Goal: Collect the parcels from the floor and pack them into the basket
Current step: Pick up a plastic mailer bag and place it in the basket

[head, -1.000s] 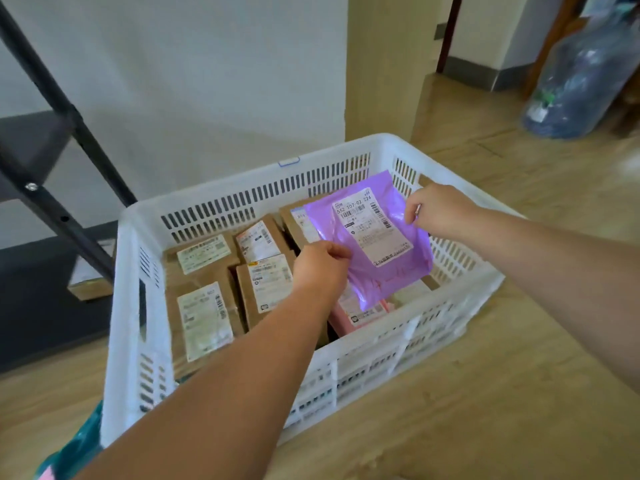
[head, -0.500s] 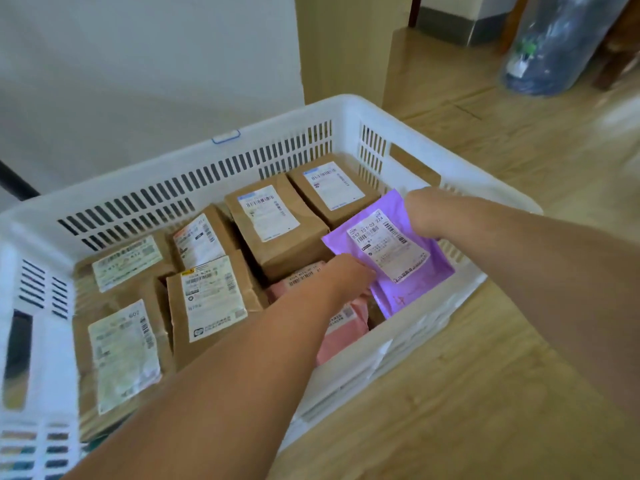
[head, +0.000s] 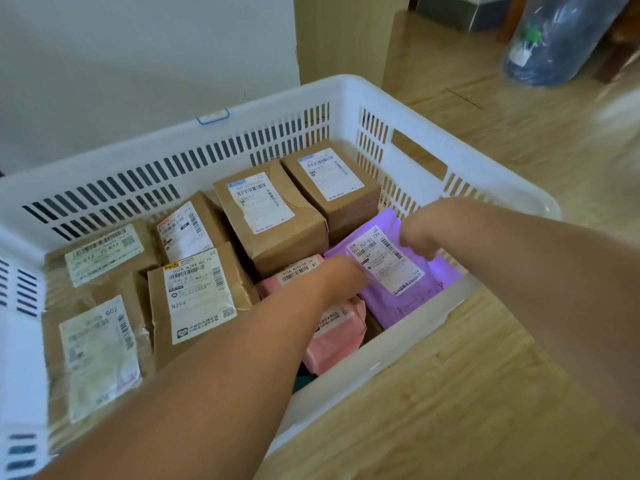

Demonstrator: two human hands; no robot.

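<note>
White basket [head: 277, 112] holds brown parcels [head: 287, 240] and purple parcel [head: 398, 301].

Left hand [head: 341, 277] goes in and its fingertips vanish under the near edge of the purple parcel [head: 415, 292]. The right hand [head: 420, 233] shows only knuckles, its fingers curled out of sight at the parcel's far corner. The left forearm covers much of the pink parcel [head: 337, 336], and something dark green [head: 301, 379] peeks out beneath it, too buried to name. At 9 o'clock the basket [head: 242, 133] runs off the frame edge. At 8 o'clock a smeared label [head: 100, 358] is unreadable. The small tag [head: 213, 116] on the far rim is illegible too. At 1 o'clock a plastic-wrapped bundle [head: 561, 39] is blurred and cut off by the top edge.
</note>
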